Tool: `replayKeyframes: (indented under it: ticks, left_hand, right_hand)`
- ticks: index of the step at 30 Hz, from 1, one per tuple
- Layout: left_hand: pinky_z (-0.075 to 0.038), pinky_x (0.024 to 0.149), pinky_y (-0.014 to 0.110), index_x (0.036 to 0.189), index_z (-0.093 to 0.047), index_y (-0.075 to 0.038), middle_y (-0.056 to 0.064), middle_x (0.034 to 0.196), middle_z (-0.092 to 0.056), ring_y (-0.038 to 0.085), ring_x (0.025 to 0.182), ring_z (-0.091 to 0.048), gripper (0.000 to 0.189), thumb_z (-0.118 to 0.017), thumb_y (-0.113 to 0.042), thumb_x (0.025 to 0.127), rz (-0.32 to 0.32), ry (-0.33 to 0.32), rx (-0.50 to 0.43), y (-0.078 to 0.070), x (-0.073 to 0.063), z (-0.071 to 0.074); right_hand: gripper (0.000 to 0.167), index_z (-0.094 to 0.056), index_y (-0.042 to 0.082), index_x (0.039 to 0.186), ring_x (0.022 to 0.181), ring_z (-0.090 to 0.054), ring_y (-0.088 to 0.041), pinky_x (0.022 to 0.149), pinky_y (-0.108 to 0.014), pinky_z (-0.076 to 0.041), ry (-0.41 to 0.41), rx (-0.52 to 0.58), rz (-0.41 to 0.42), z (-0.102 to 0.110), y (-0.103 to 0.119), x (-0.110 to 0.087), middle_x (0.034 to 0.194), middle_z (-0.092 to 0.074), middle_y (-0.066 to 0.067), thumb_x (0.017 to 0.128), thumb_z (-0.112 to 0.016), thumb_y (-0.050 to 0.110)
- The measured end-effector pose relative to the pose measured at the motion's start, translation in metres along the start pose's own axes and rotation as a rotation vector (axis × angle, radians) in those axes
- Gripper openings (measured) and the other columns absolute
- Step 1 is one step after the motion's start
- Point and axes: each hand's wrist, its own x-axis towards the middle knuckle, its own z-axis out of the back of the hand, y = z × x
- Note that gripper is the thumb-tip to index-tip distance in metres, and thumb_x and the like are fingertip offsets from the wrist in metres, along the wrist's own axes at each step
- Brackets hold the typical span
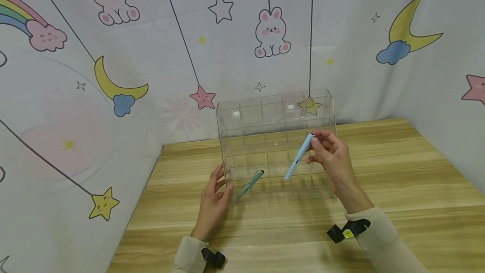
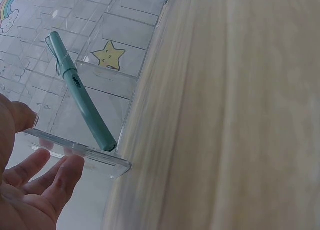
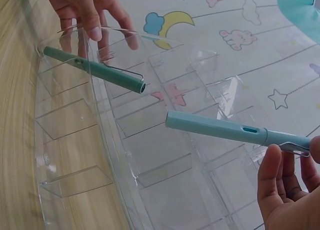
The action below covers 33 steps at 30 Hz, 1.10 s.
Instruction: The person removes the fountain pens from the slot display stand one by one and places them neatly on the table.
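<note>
A clear plastic compartment organizer [image 1: 274,138] stands upright on the table. My left hand [image 1: 215,201] holds its left side wall, thumb at the front edge and fingers on the outer face. A green fountain pen [image 2: 84,97], capped, leans in the bottom left compartment, its cap end up and sticking out at the front. My right hand [image 1: 334,158] pinches a light blue fountain pen [image 1: 299,156] by its capped end, where the metal clip [image 3: 295,149] shows. The blue pen slants in front of the organizer's right half, barrel end pointing down and left.
The wood-grain table [image 1: 398,172] extends to both sides and in front of the organizer. Right behind it hangs a white cloth [image 1: 242,62] printed with rabbits, stars and moons. Thin clear dividers [image 3: 75,182] split the organizer into small compartments.
</note>
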Motion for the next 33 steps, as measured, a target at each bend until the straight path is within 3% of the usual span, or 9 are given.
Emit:
replayKeyframes:
  ticks: [16, 33]
  left_hand:
    - [-0.064, 0.087, 0.032, 0.164, -0.041, -0.028, 0.021, 0.154, -0.059, 0.042, 0.131, -0.07, 0.072, -0.071, -0.008, 0.103, 0.011, 0.0, 0.004, -0.0021, -0.0002, -0.0002]
    - [-0.065, 0.084, 0.031, 0.165, -0.041, -0.023, 0.022, 0.154, -0.059, 0.043, 0.13, -0.07, 0.07, -0.071, -0.008, 0.104, -0.023, -0.001, 0.012, 0.0001, 0.0003, 0.0001]
  right_hand:
    - [0.011, -0.064, 0.009, 0.118, 0.087, -0.069, -0.009, 0.065, -0.024, -0.06, -0.009, -0.017, 0.006, 0.0011, 0.001, -0.0002, 0.094, -0.071, 0.005, 0.11, -0.06, 0.015]
    - [0.01, -0.066, 0.014, 0.118, 0.087, -0.067, -0.008, 0.066, -0.023, -0.06, -0.015, -0.04, -0.007, 0.0073, 0.0033, 0.0021, 0.095, -0.07, 0.006, 0.11, -0.062, 0.019]
